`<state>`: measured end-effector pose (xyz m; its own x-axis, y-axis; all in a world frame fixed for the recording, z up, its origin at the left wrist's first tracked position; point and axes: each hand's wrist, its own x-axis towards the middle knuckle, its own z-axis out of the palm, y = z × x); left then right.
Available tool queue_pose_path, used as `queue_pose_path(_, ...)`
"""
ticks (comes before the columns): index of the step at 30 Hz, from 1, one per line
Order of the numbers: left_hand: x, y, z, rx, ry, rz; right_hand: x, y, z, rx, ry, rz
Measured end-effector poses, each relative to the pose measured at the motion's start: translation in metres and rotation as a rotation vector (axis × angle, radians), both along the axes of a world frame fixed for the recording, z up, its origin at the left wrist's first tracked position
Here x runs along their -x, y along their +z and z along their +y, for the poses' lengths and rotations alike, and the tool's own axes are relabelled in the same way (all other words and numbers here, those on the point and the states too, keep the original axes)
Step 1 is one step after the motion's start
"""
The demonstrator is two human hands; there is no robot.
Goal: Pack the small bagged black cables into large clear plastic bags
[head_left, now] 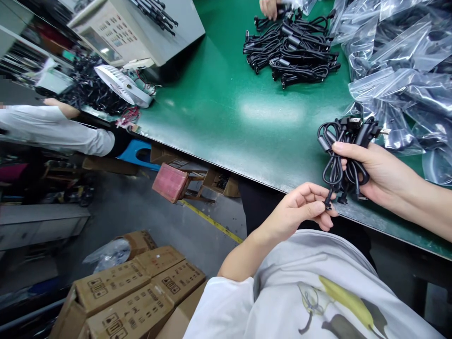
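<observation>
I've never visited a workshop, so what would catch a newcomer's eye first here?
Probably the glossy green tabletop across the upper middle, bearing a heap of coiled black cables. At right, the right hand grips a bundle of looped black cables while the left hand pinches one black plug end. Shiny clear plastic bags fill the upper right.

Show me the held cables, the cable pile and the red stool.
Held cables (351,172), head view, on looped cords.
Cable pile (295,49), head view, on its middle.
Red stool (170,182), head view, on its seat.
</observation>
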<state>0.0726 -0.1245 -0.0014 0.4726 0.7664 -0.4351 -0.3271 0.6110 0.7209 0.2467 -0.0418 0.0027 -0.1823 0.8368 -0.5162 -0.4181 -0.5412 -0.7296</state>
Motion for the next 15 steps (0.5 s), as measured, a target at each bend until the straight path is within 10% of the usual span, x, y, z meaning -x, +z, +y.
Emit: queue_pose_path(15,0.0003,-0.0016,-0.0002,-0.030,-0.006,-0.019,-0.0007,-0.0003,-0.0011,0.019,0.001,0.055)
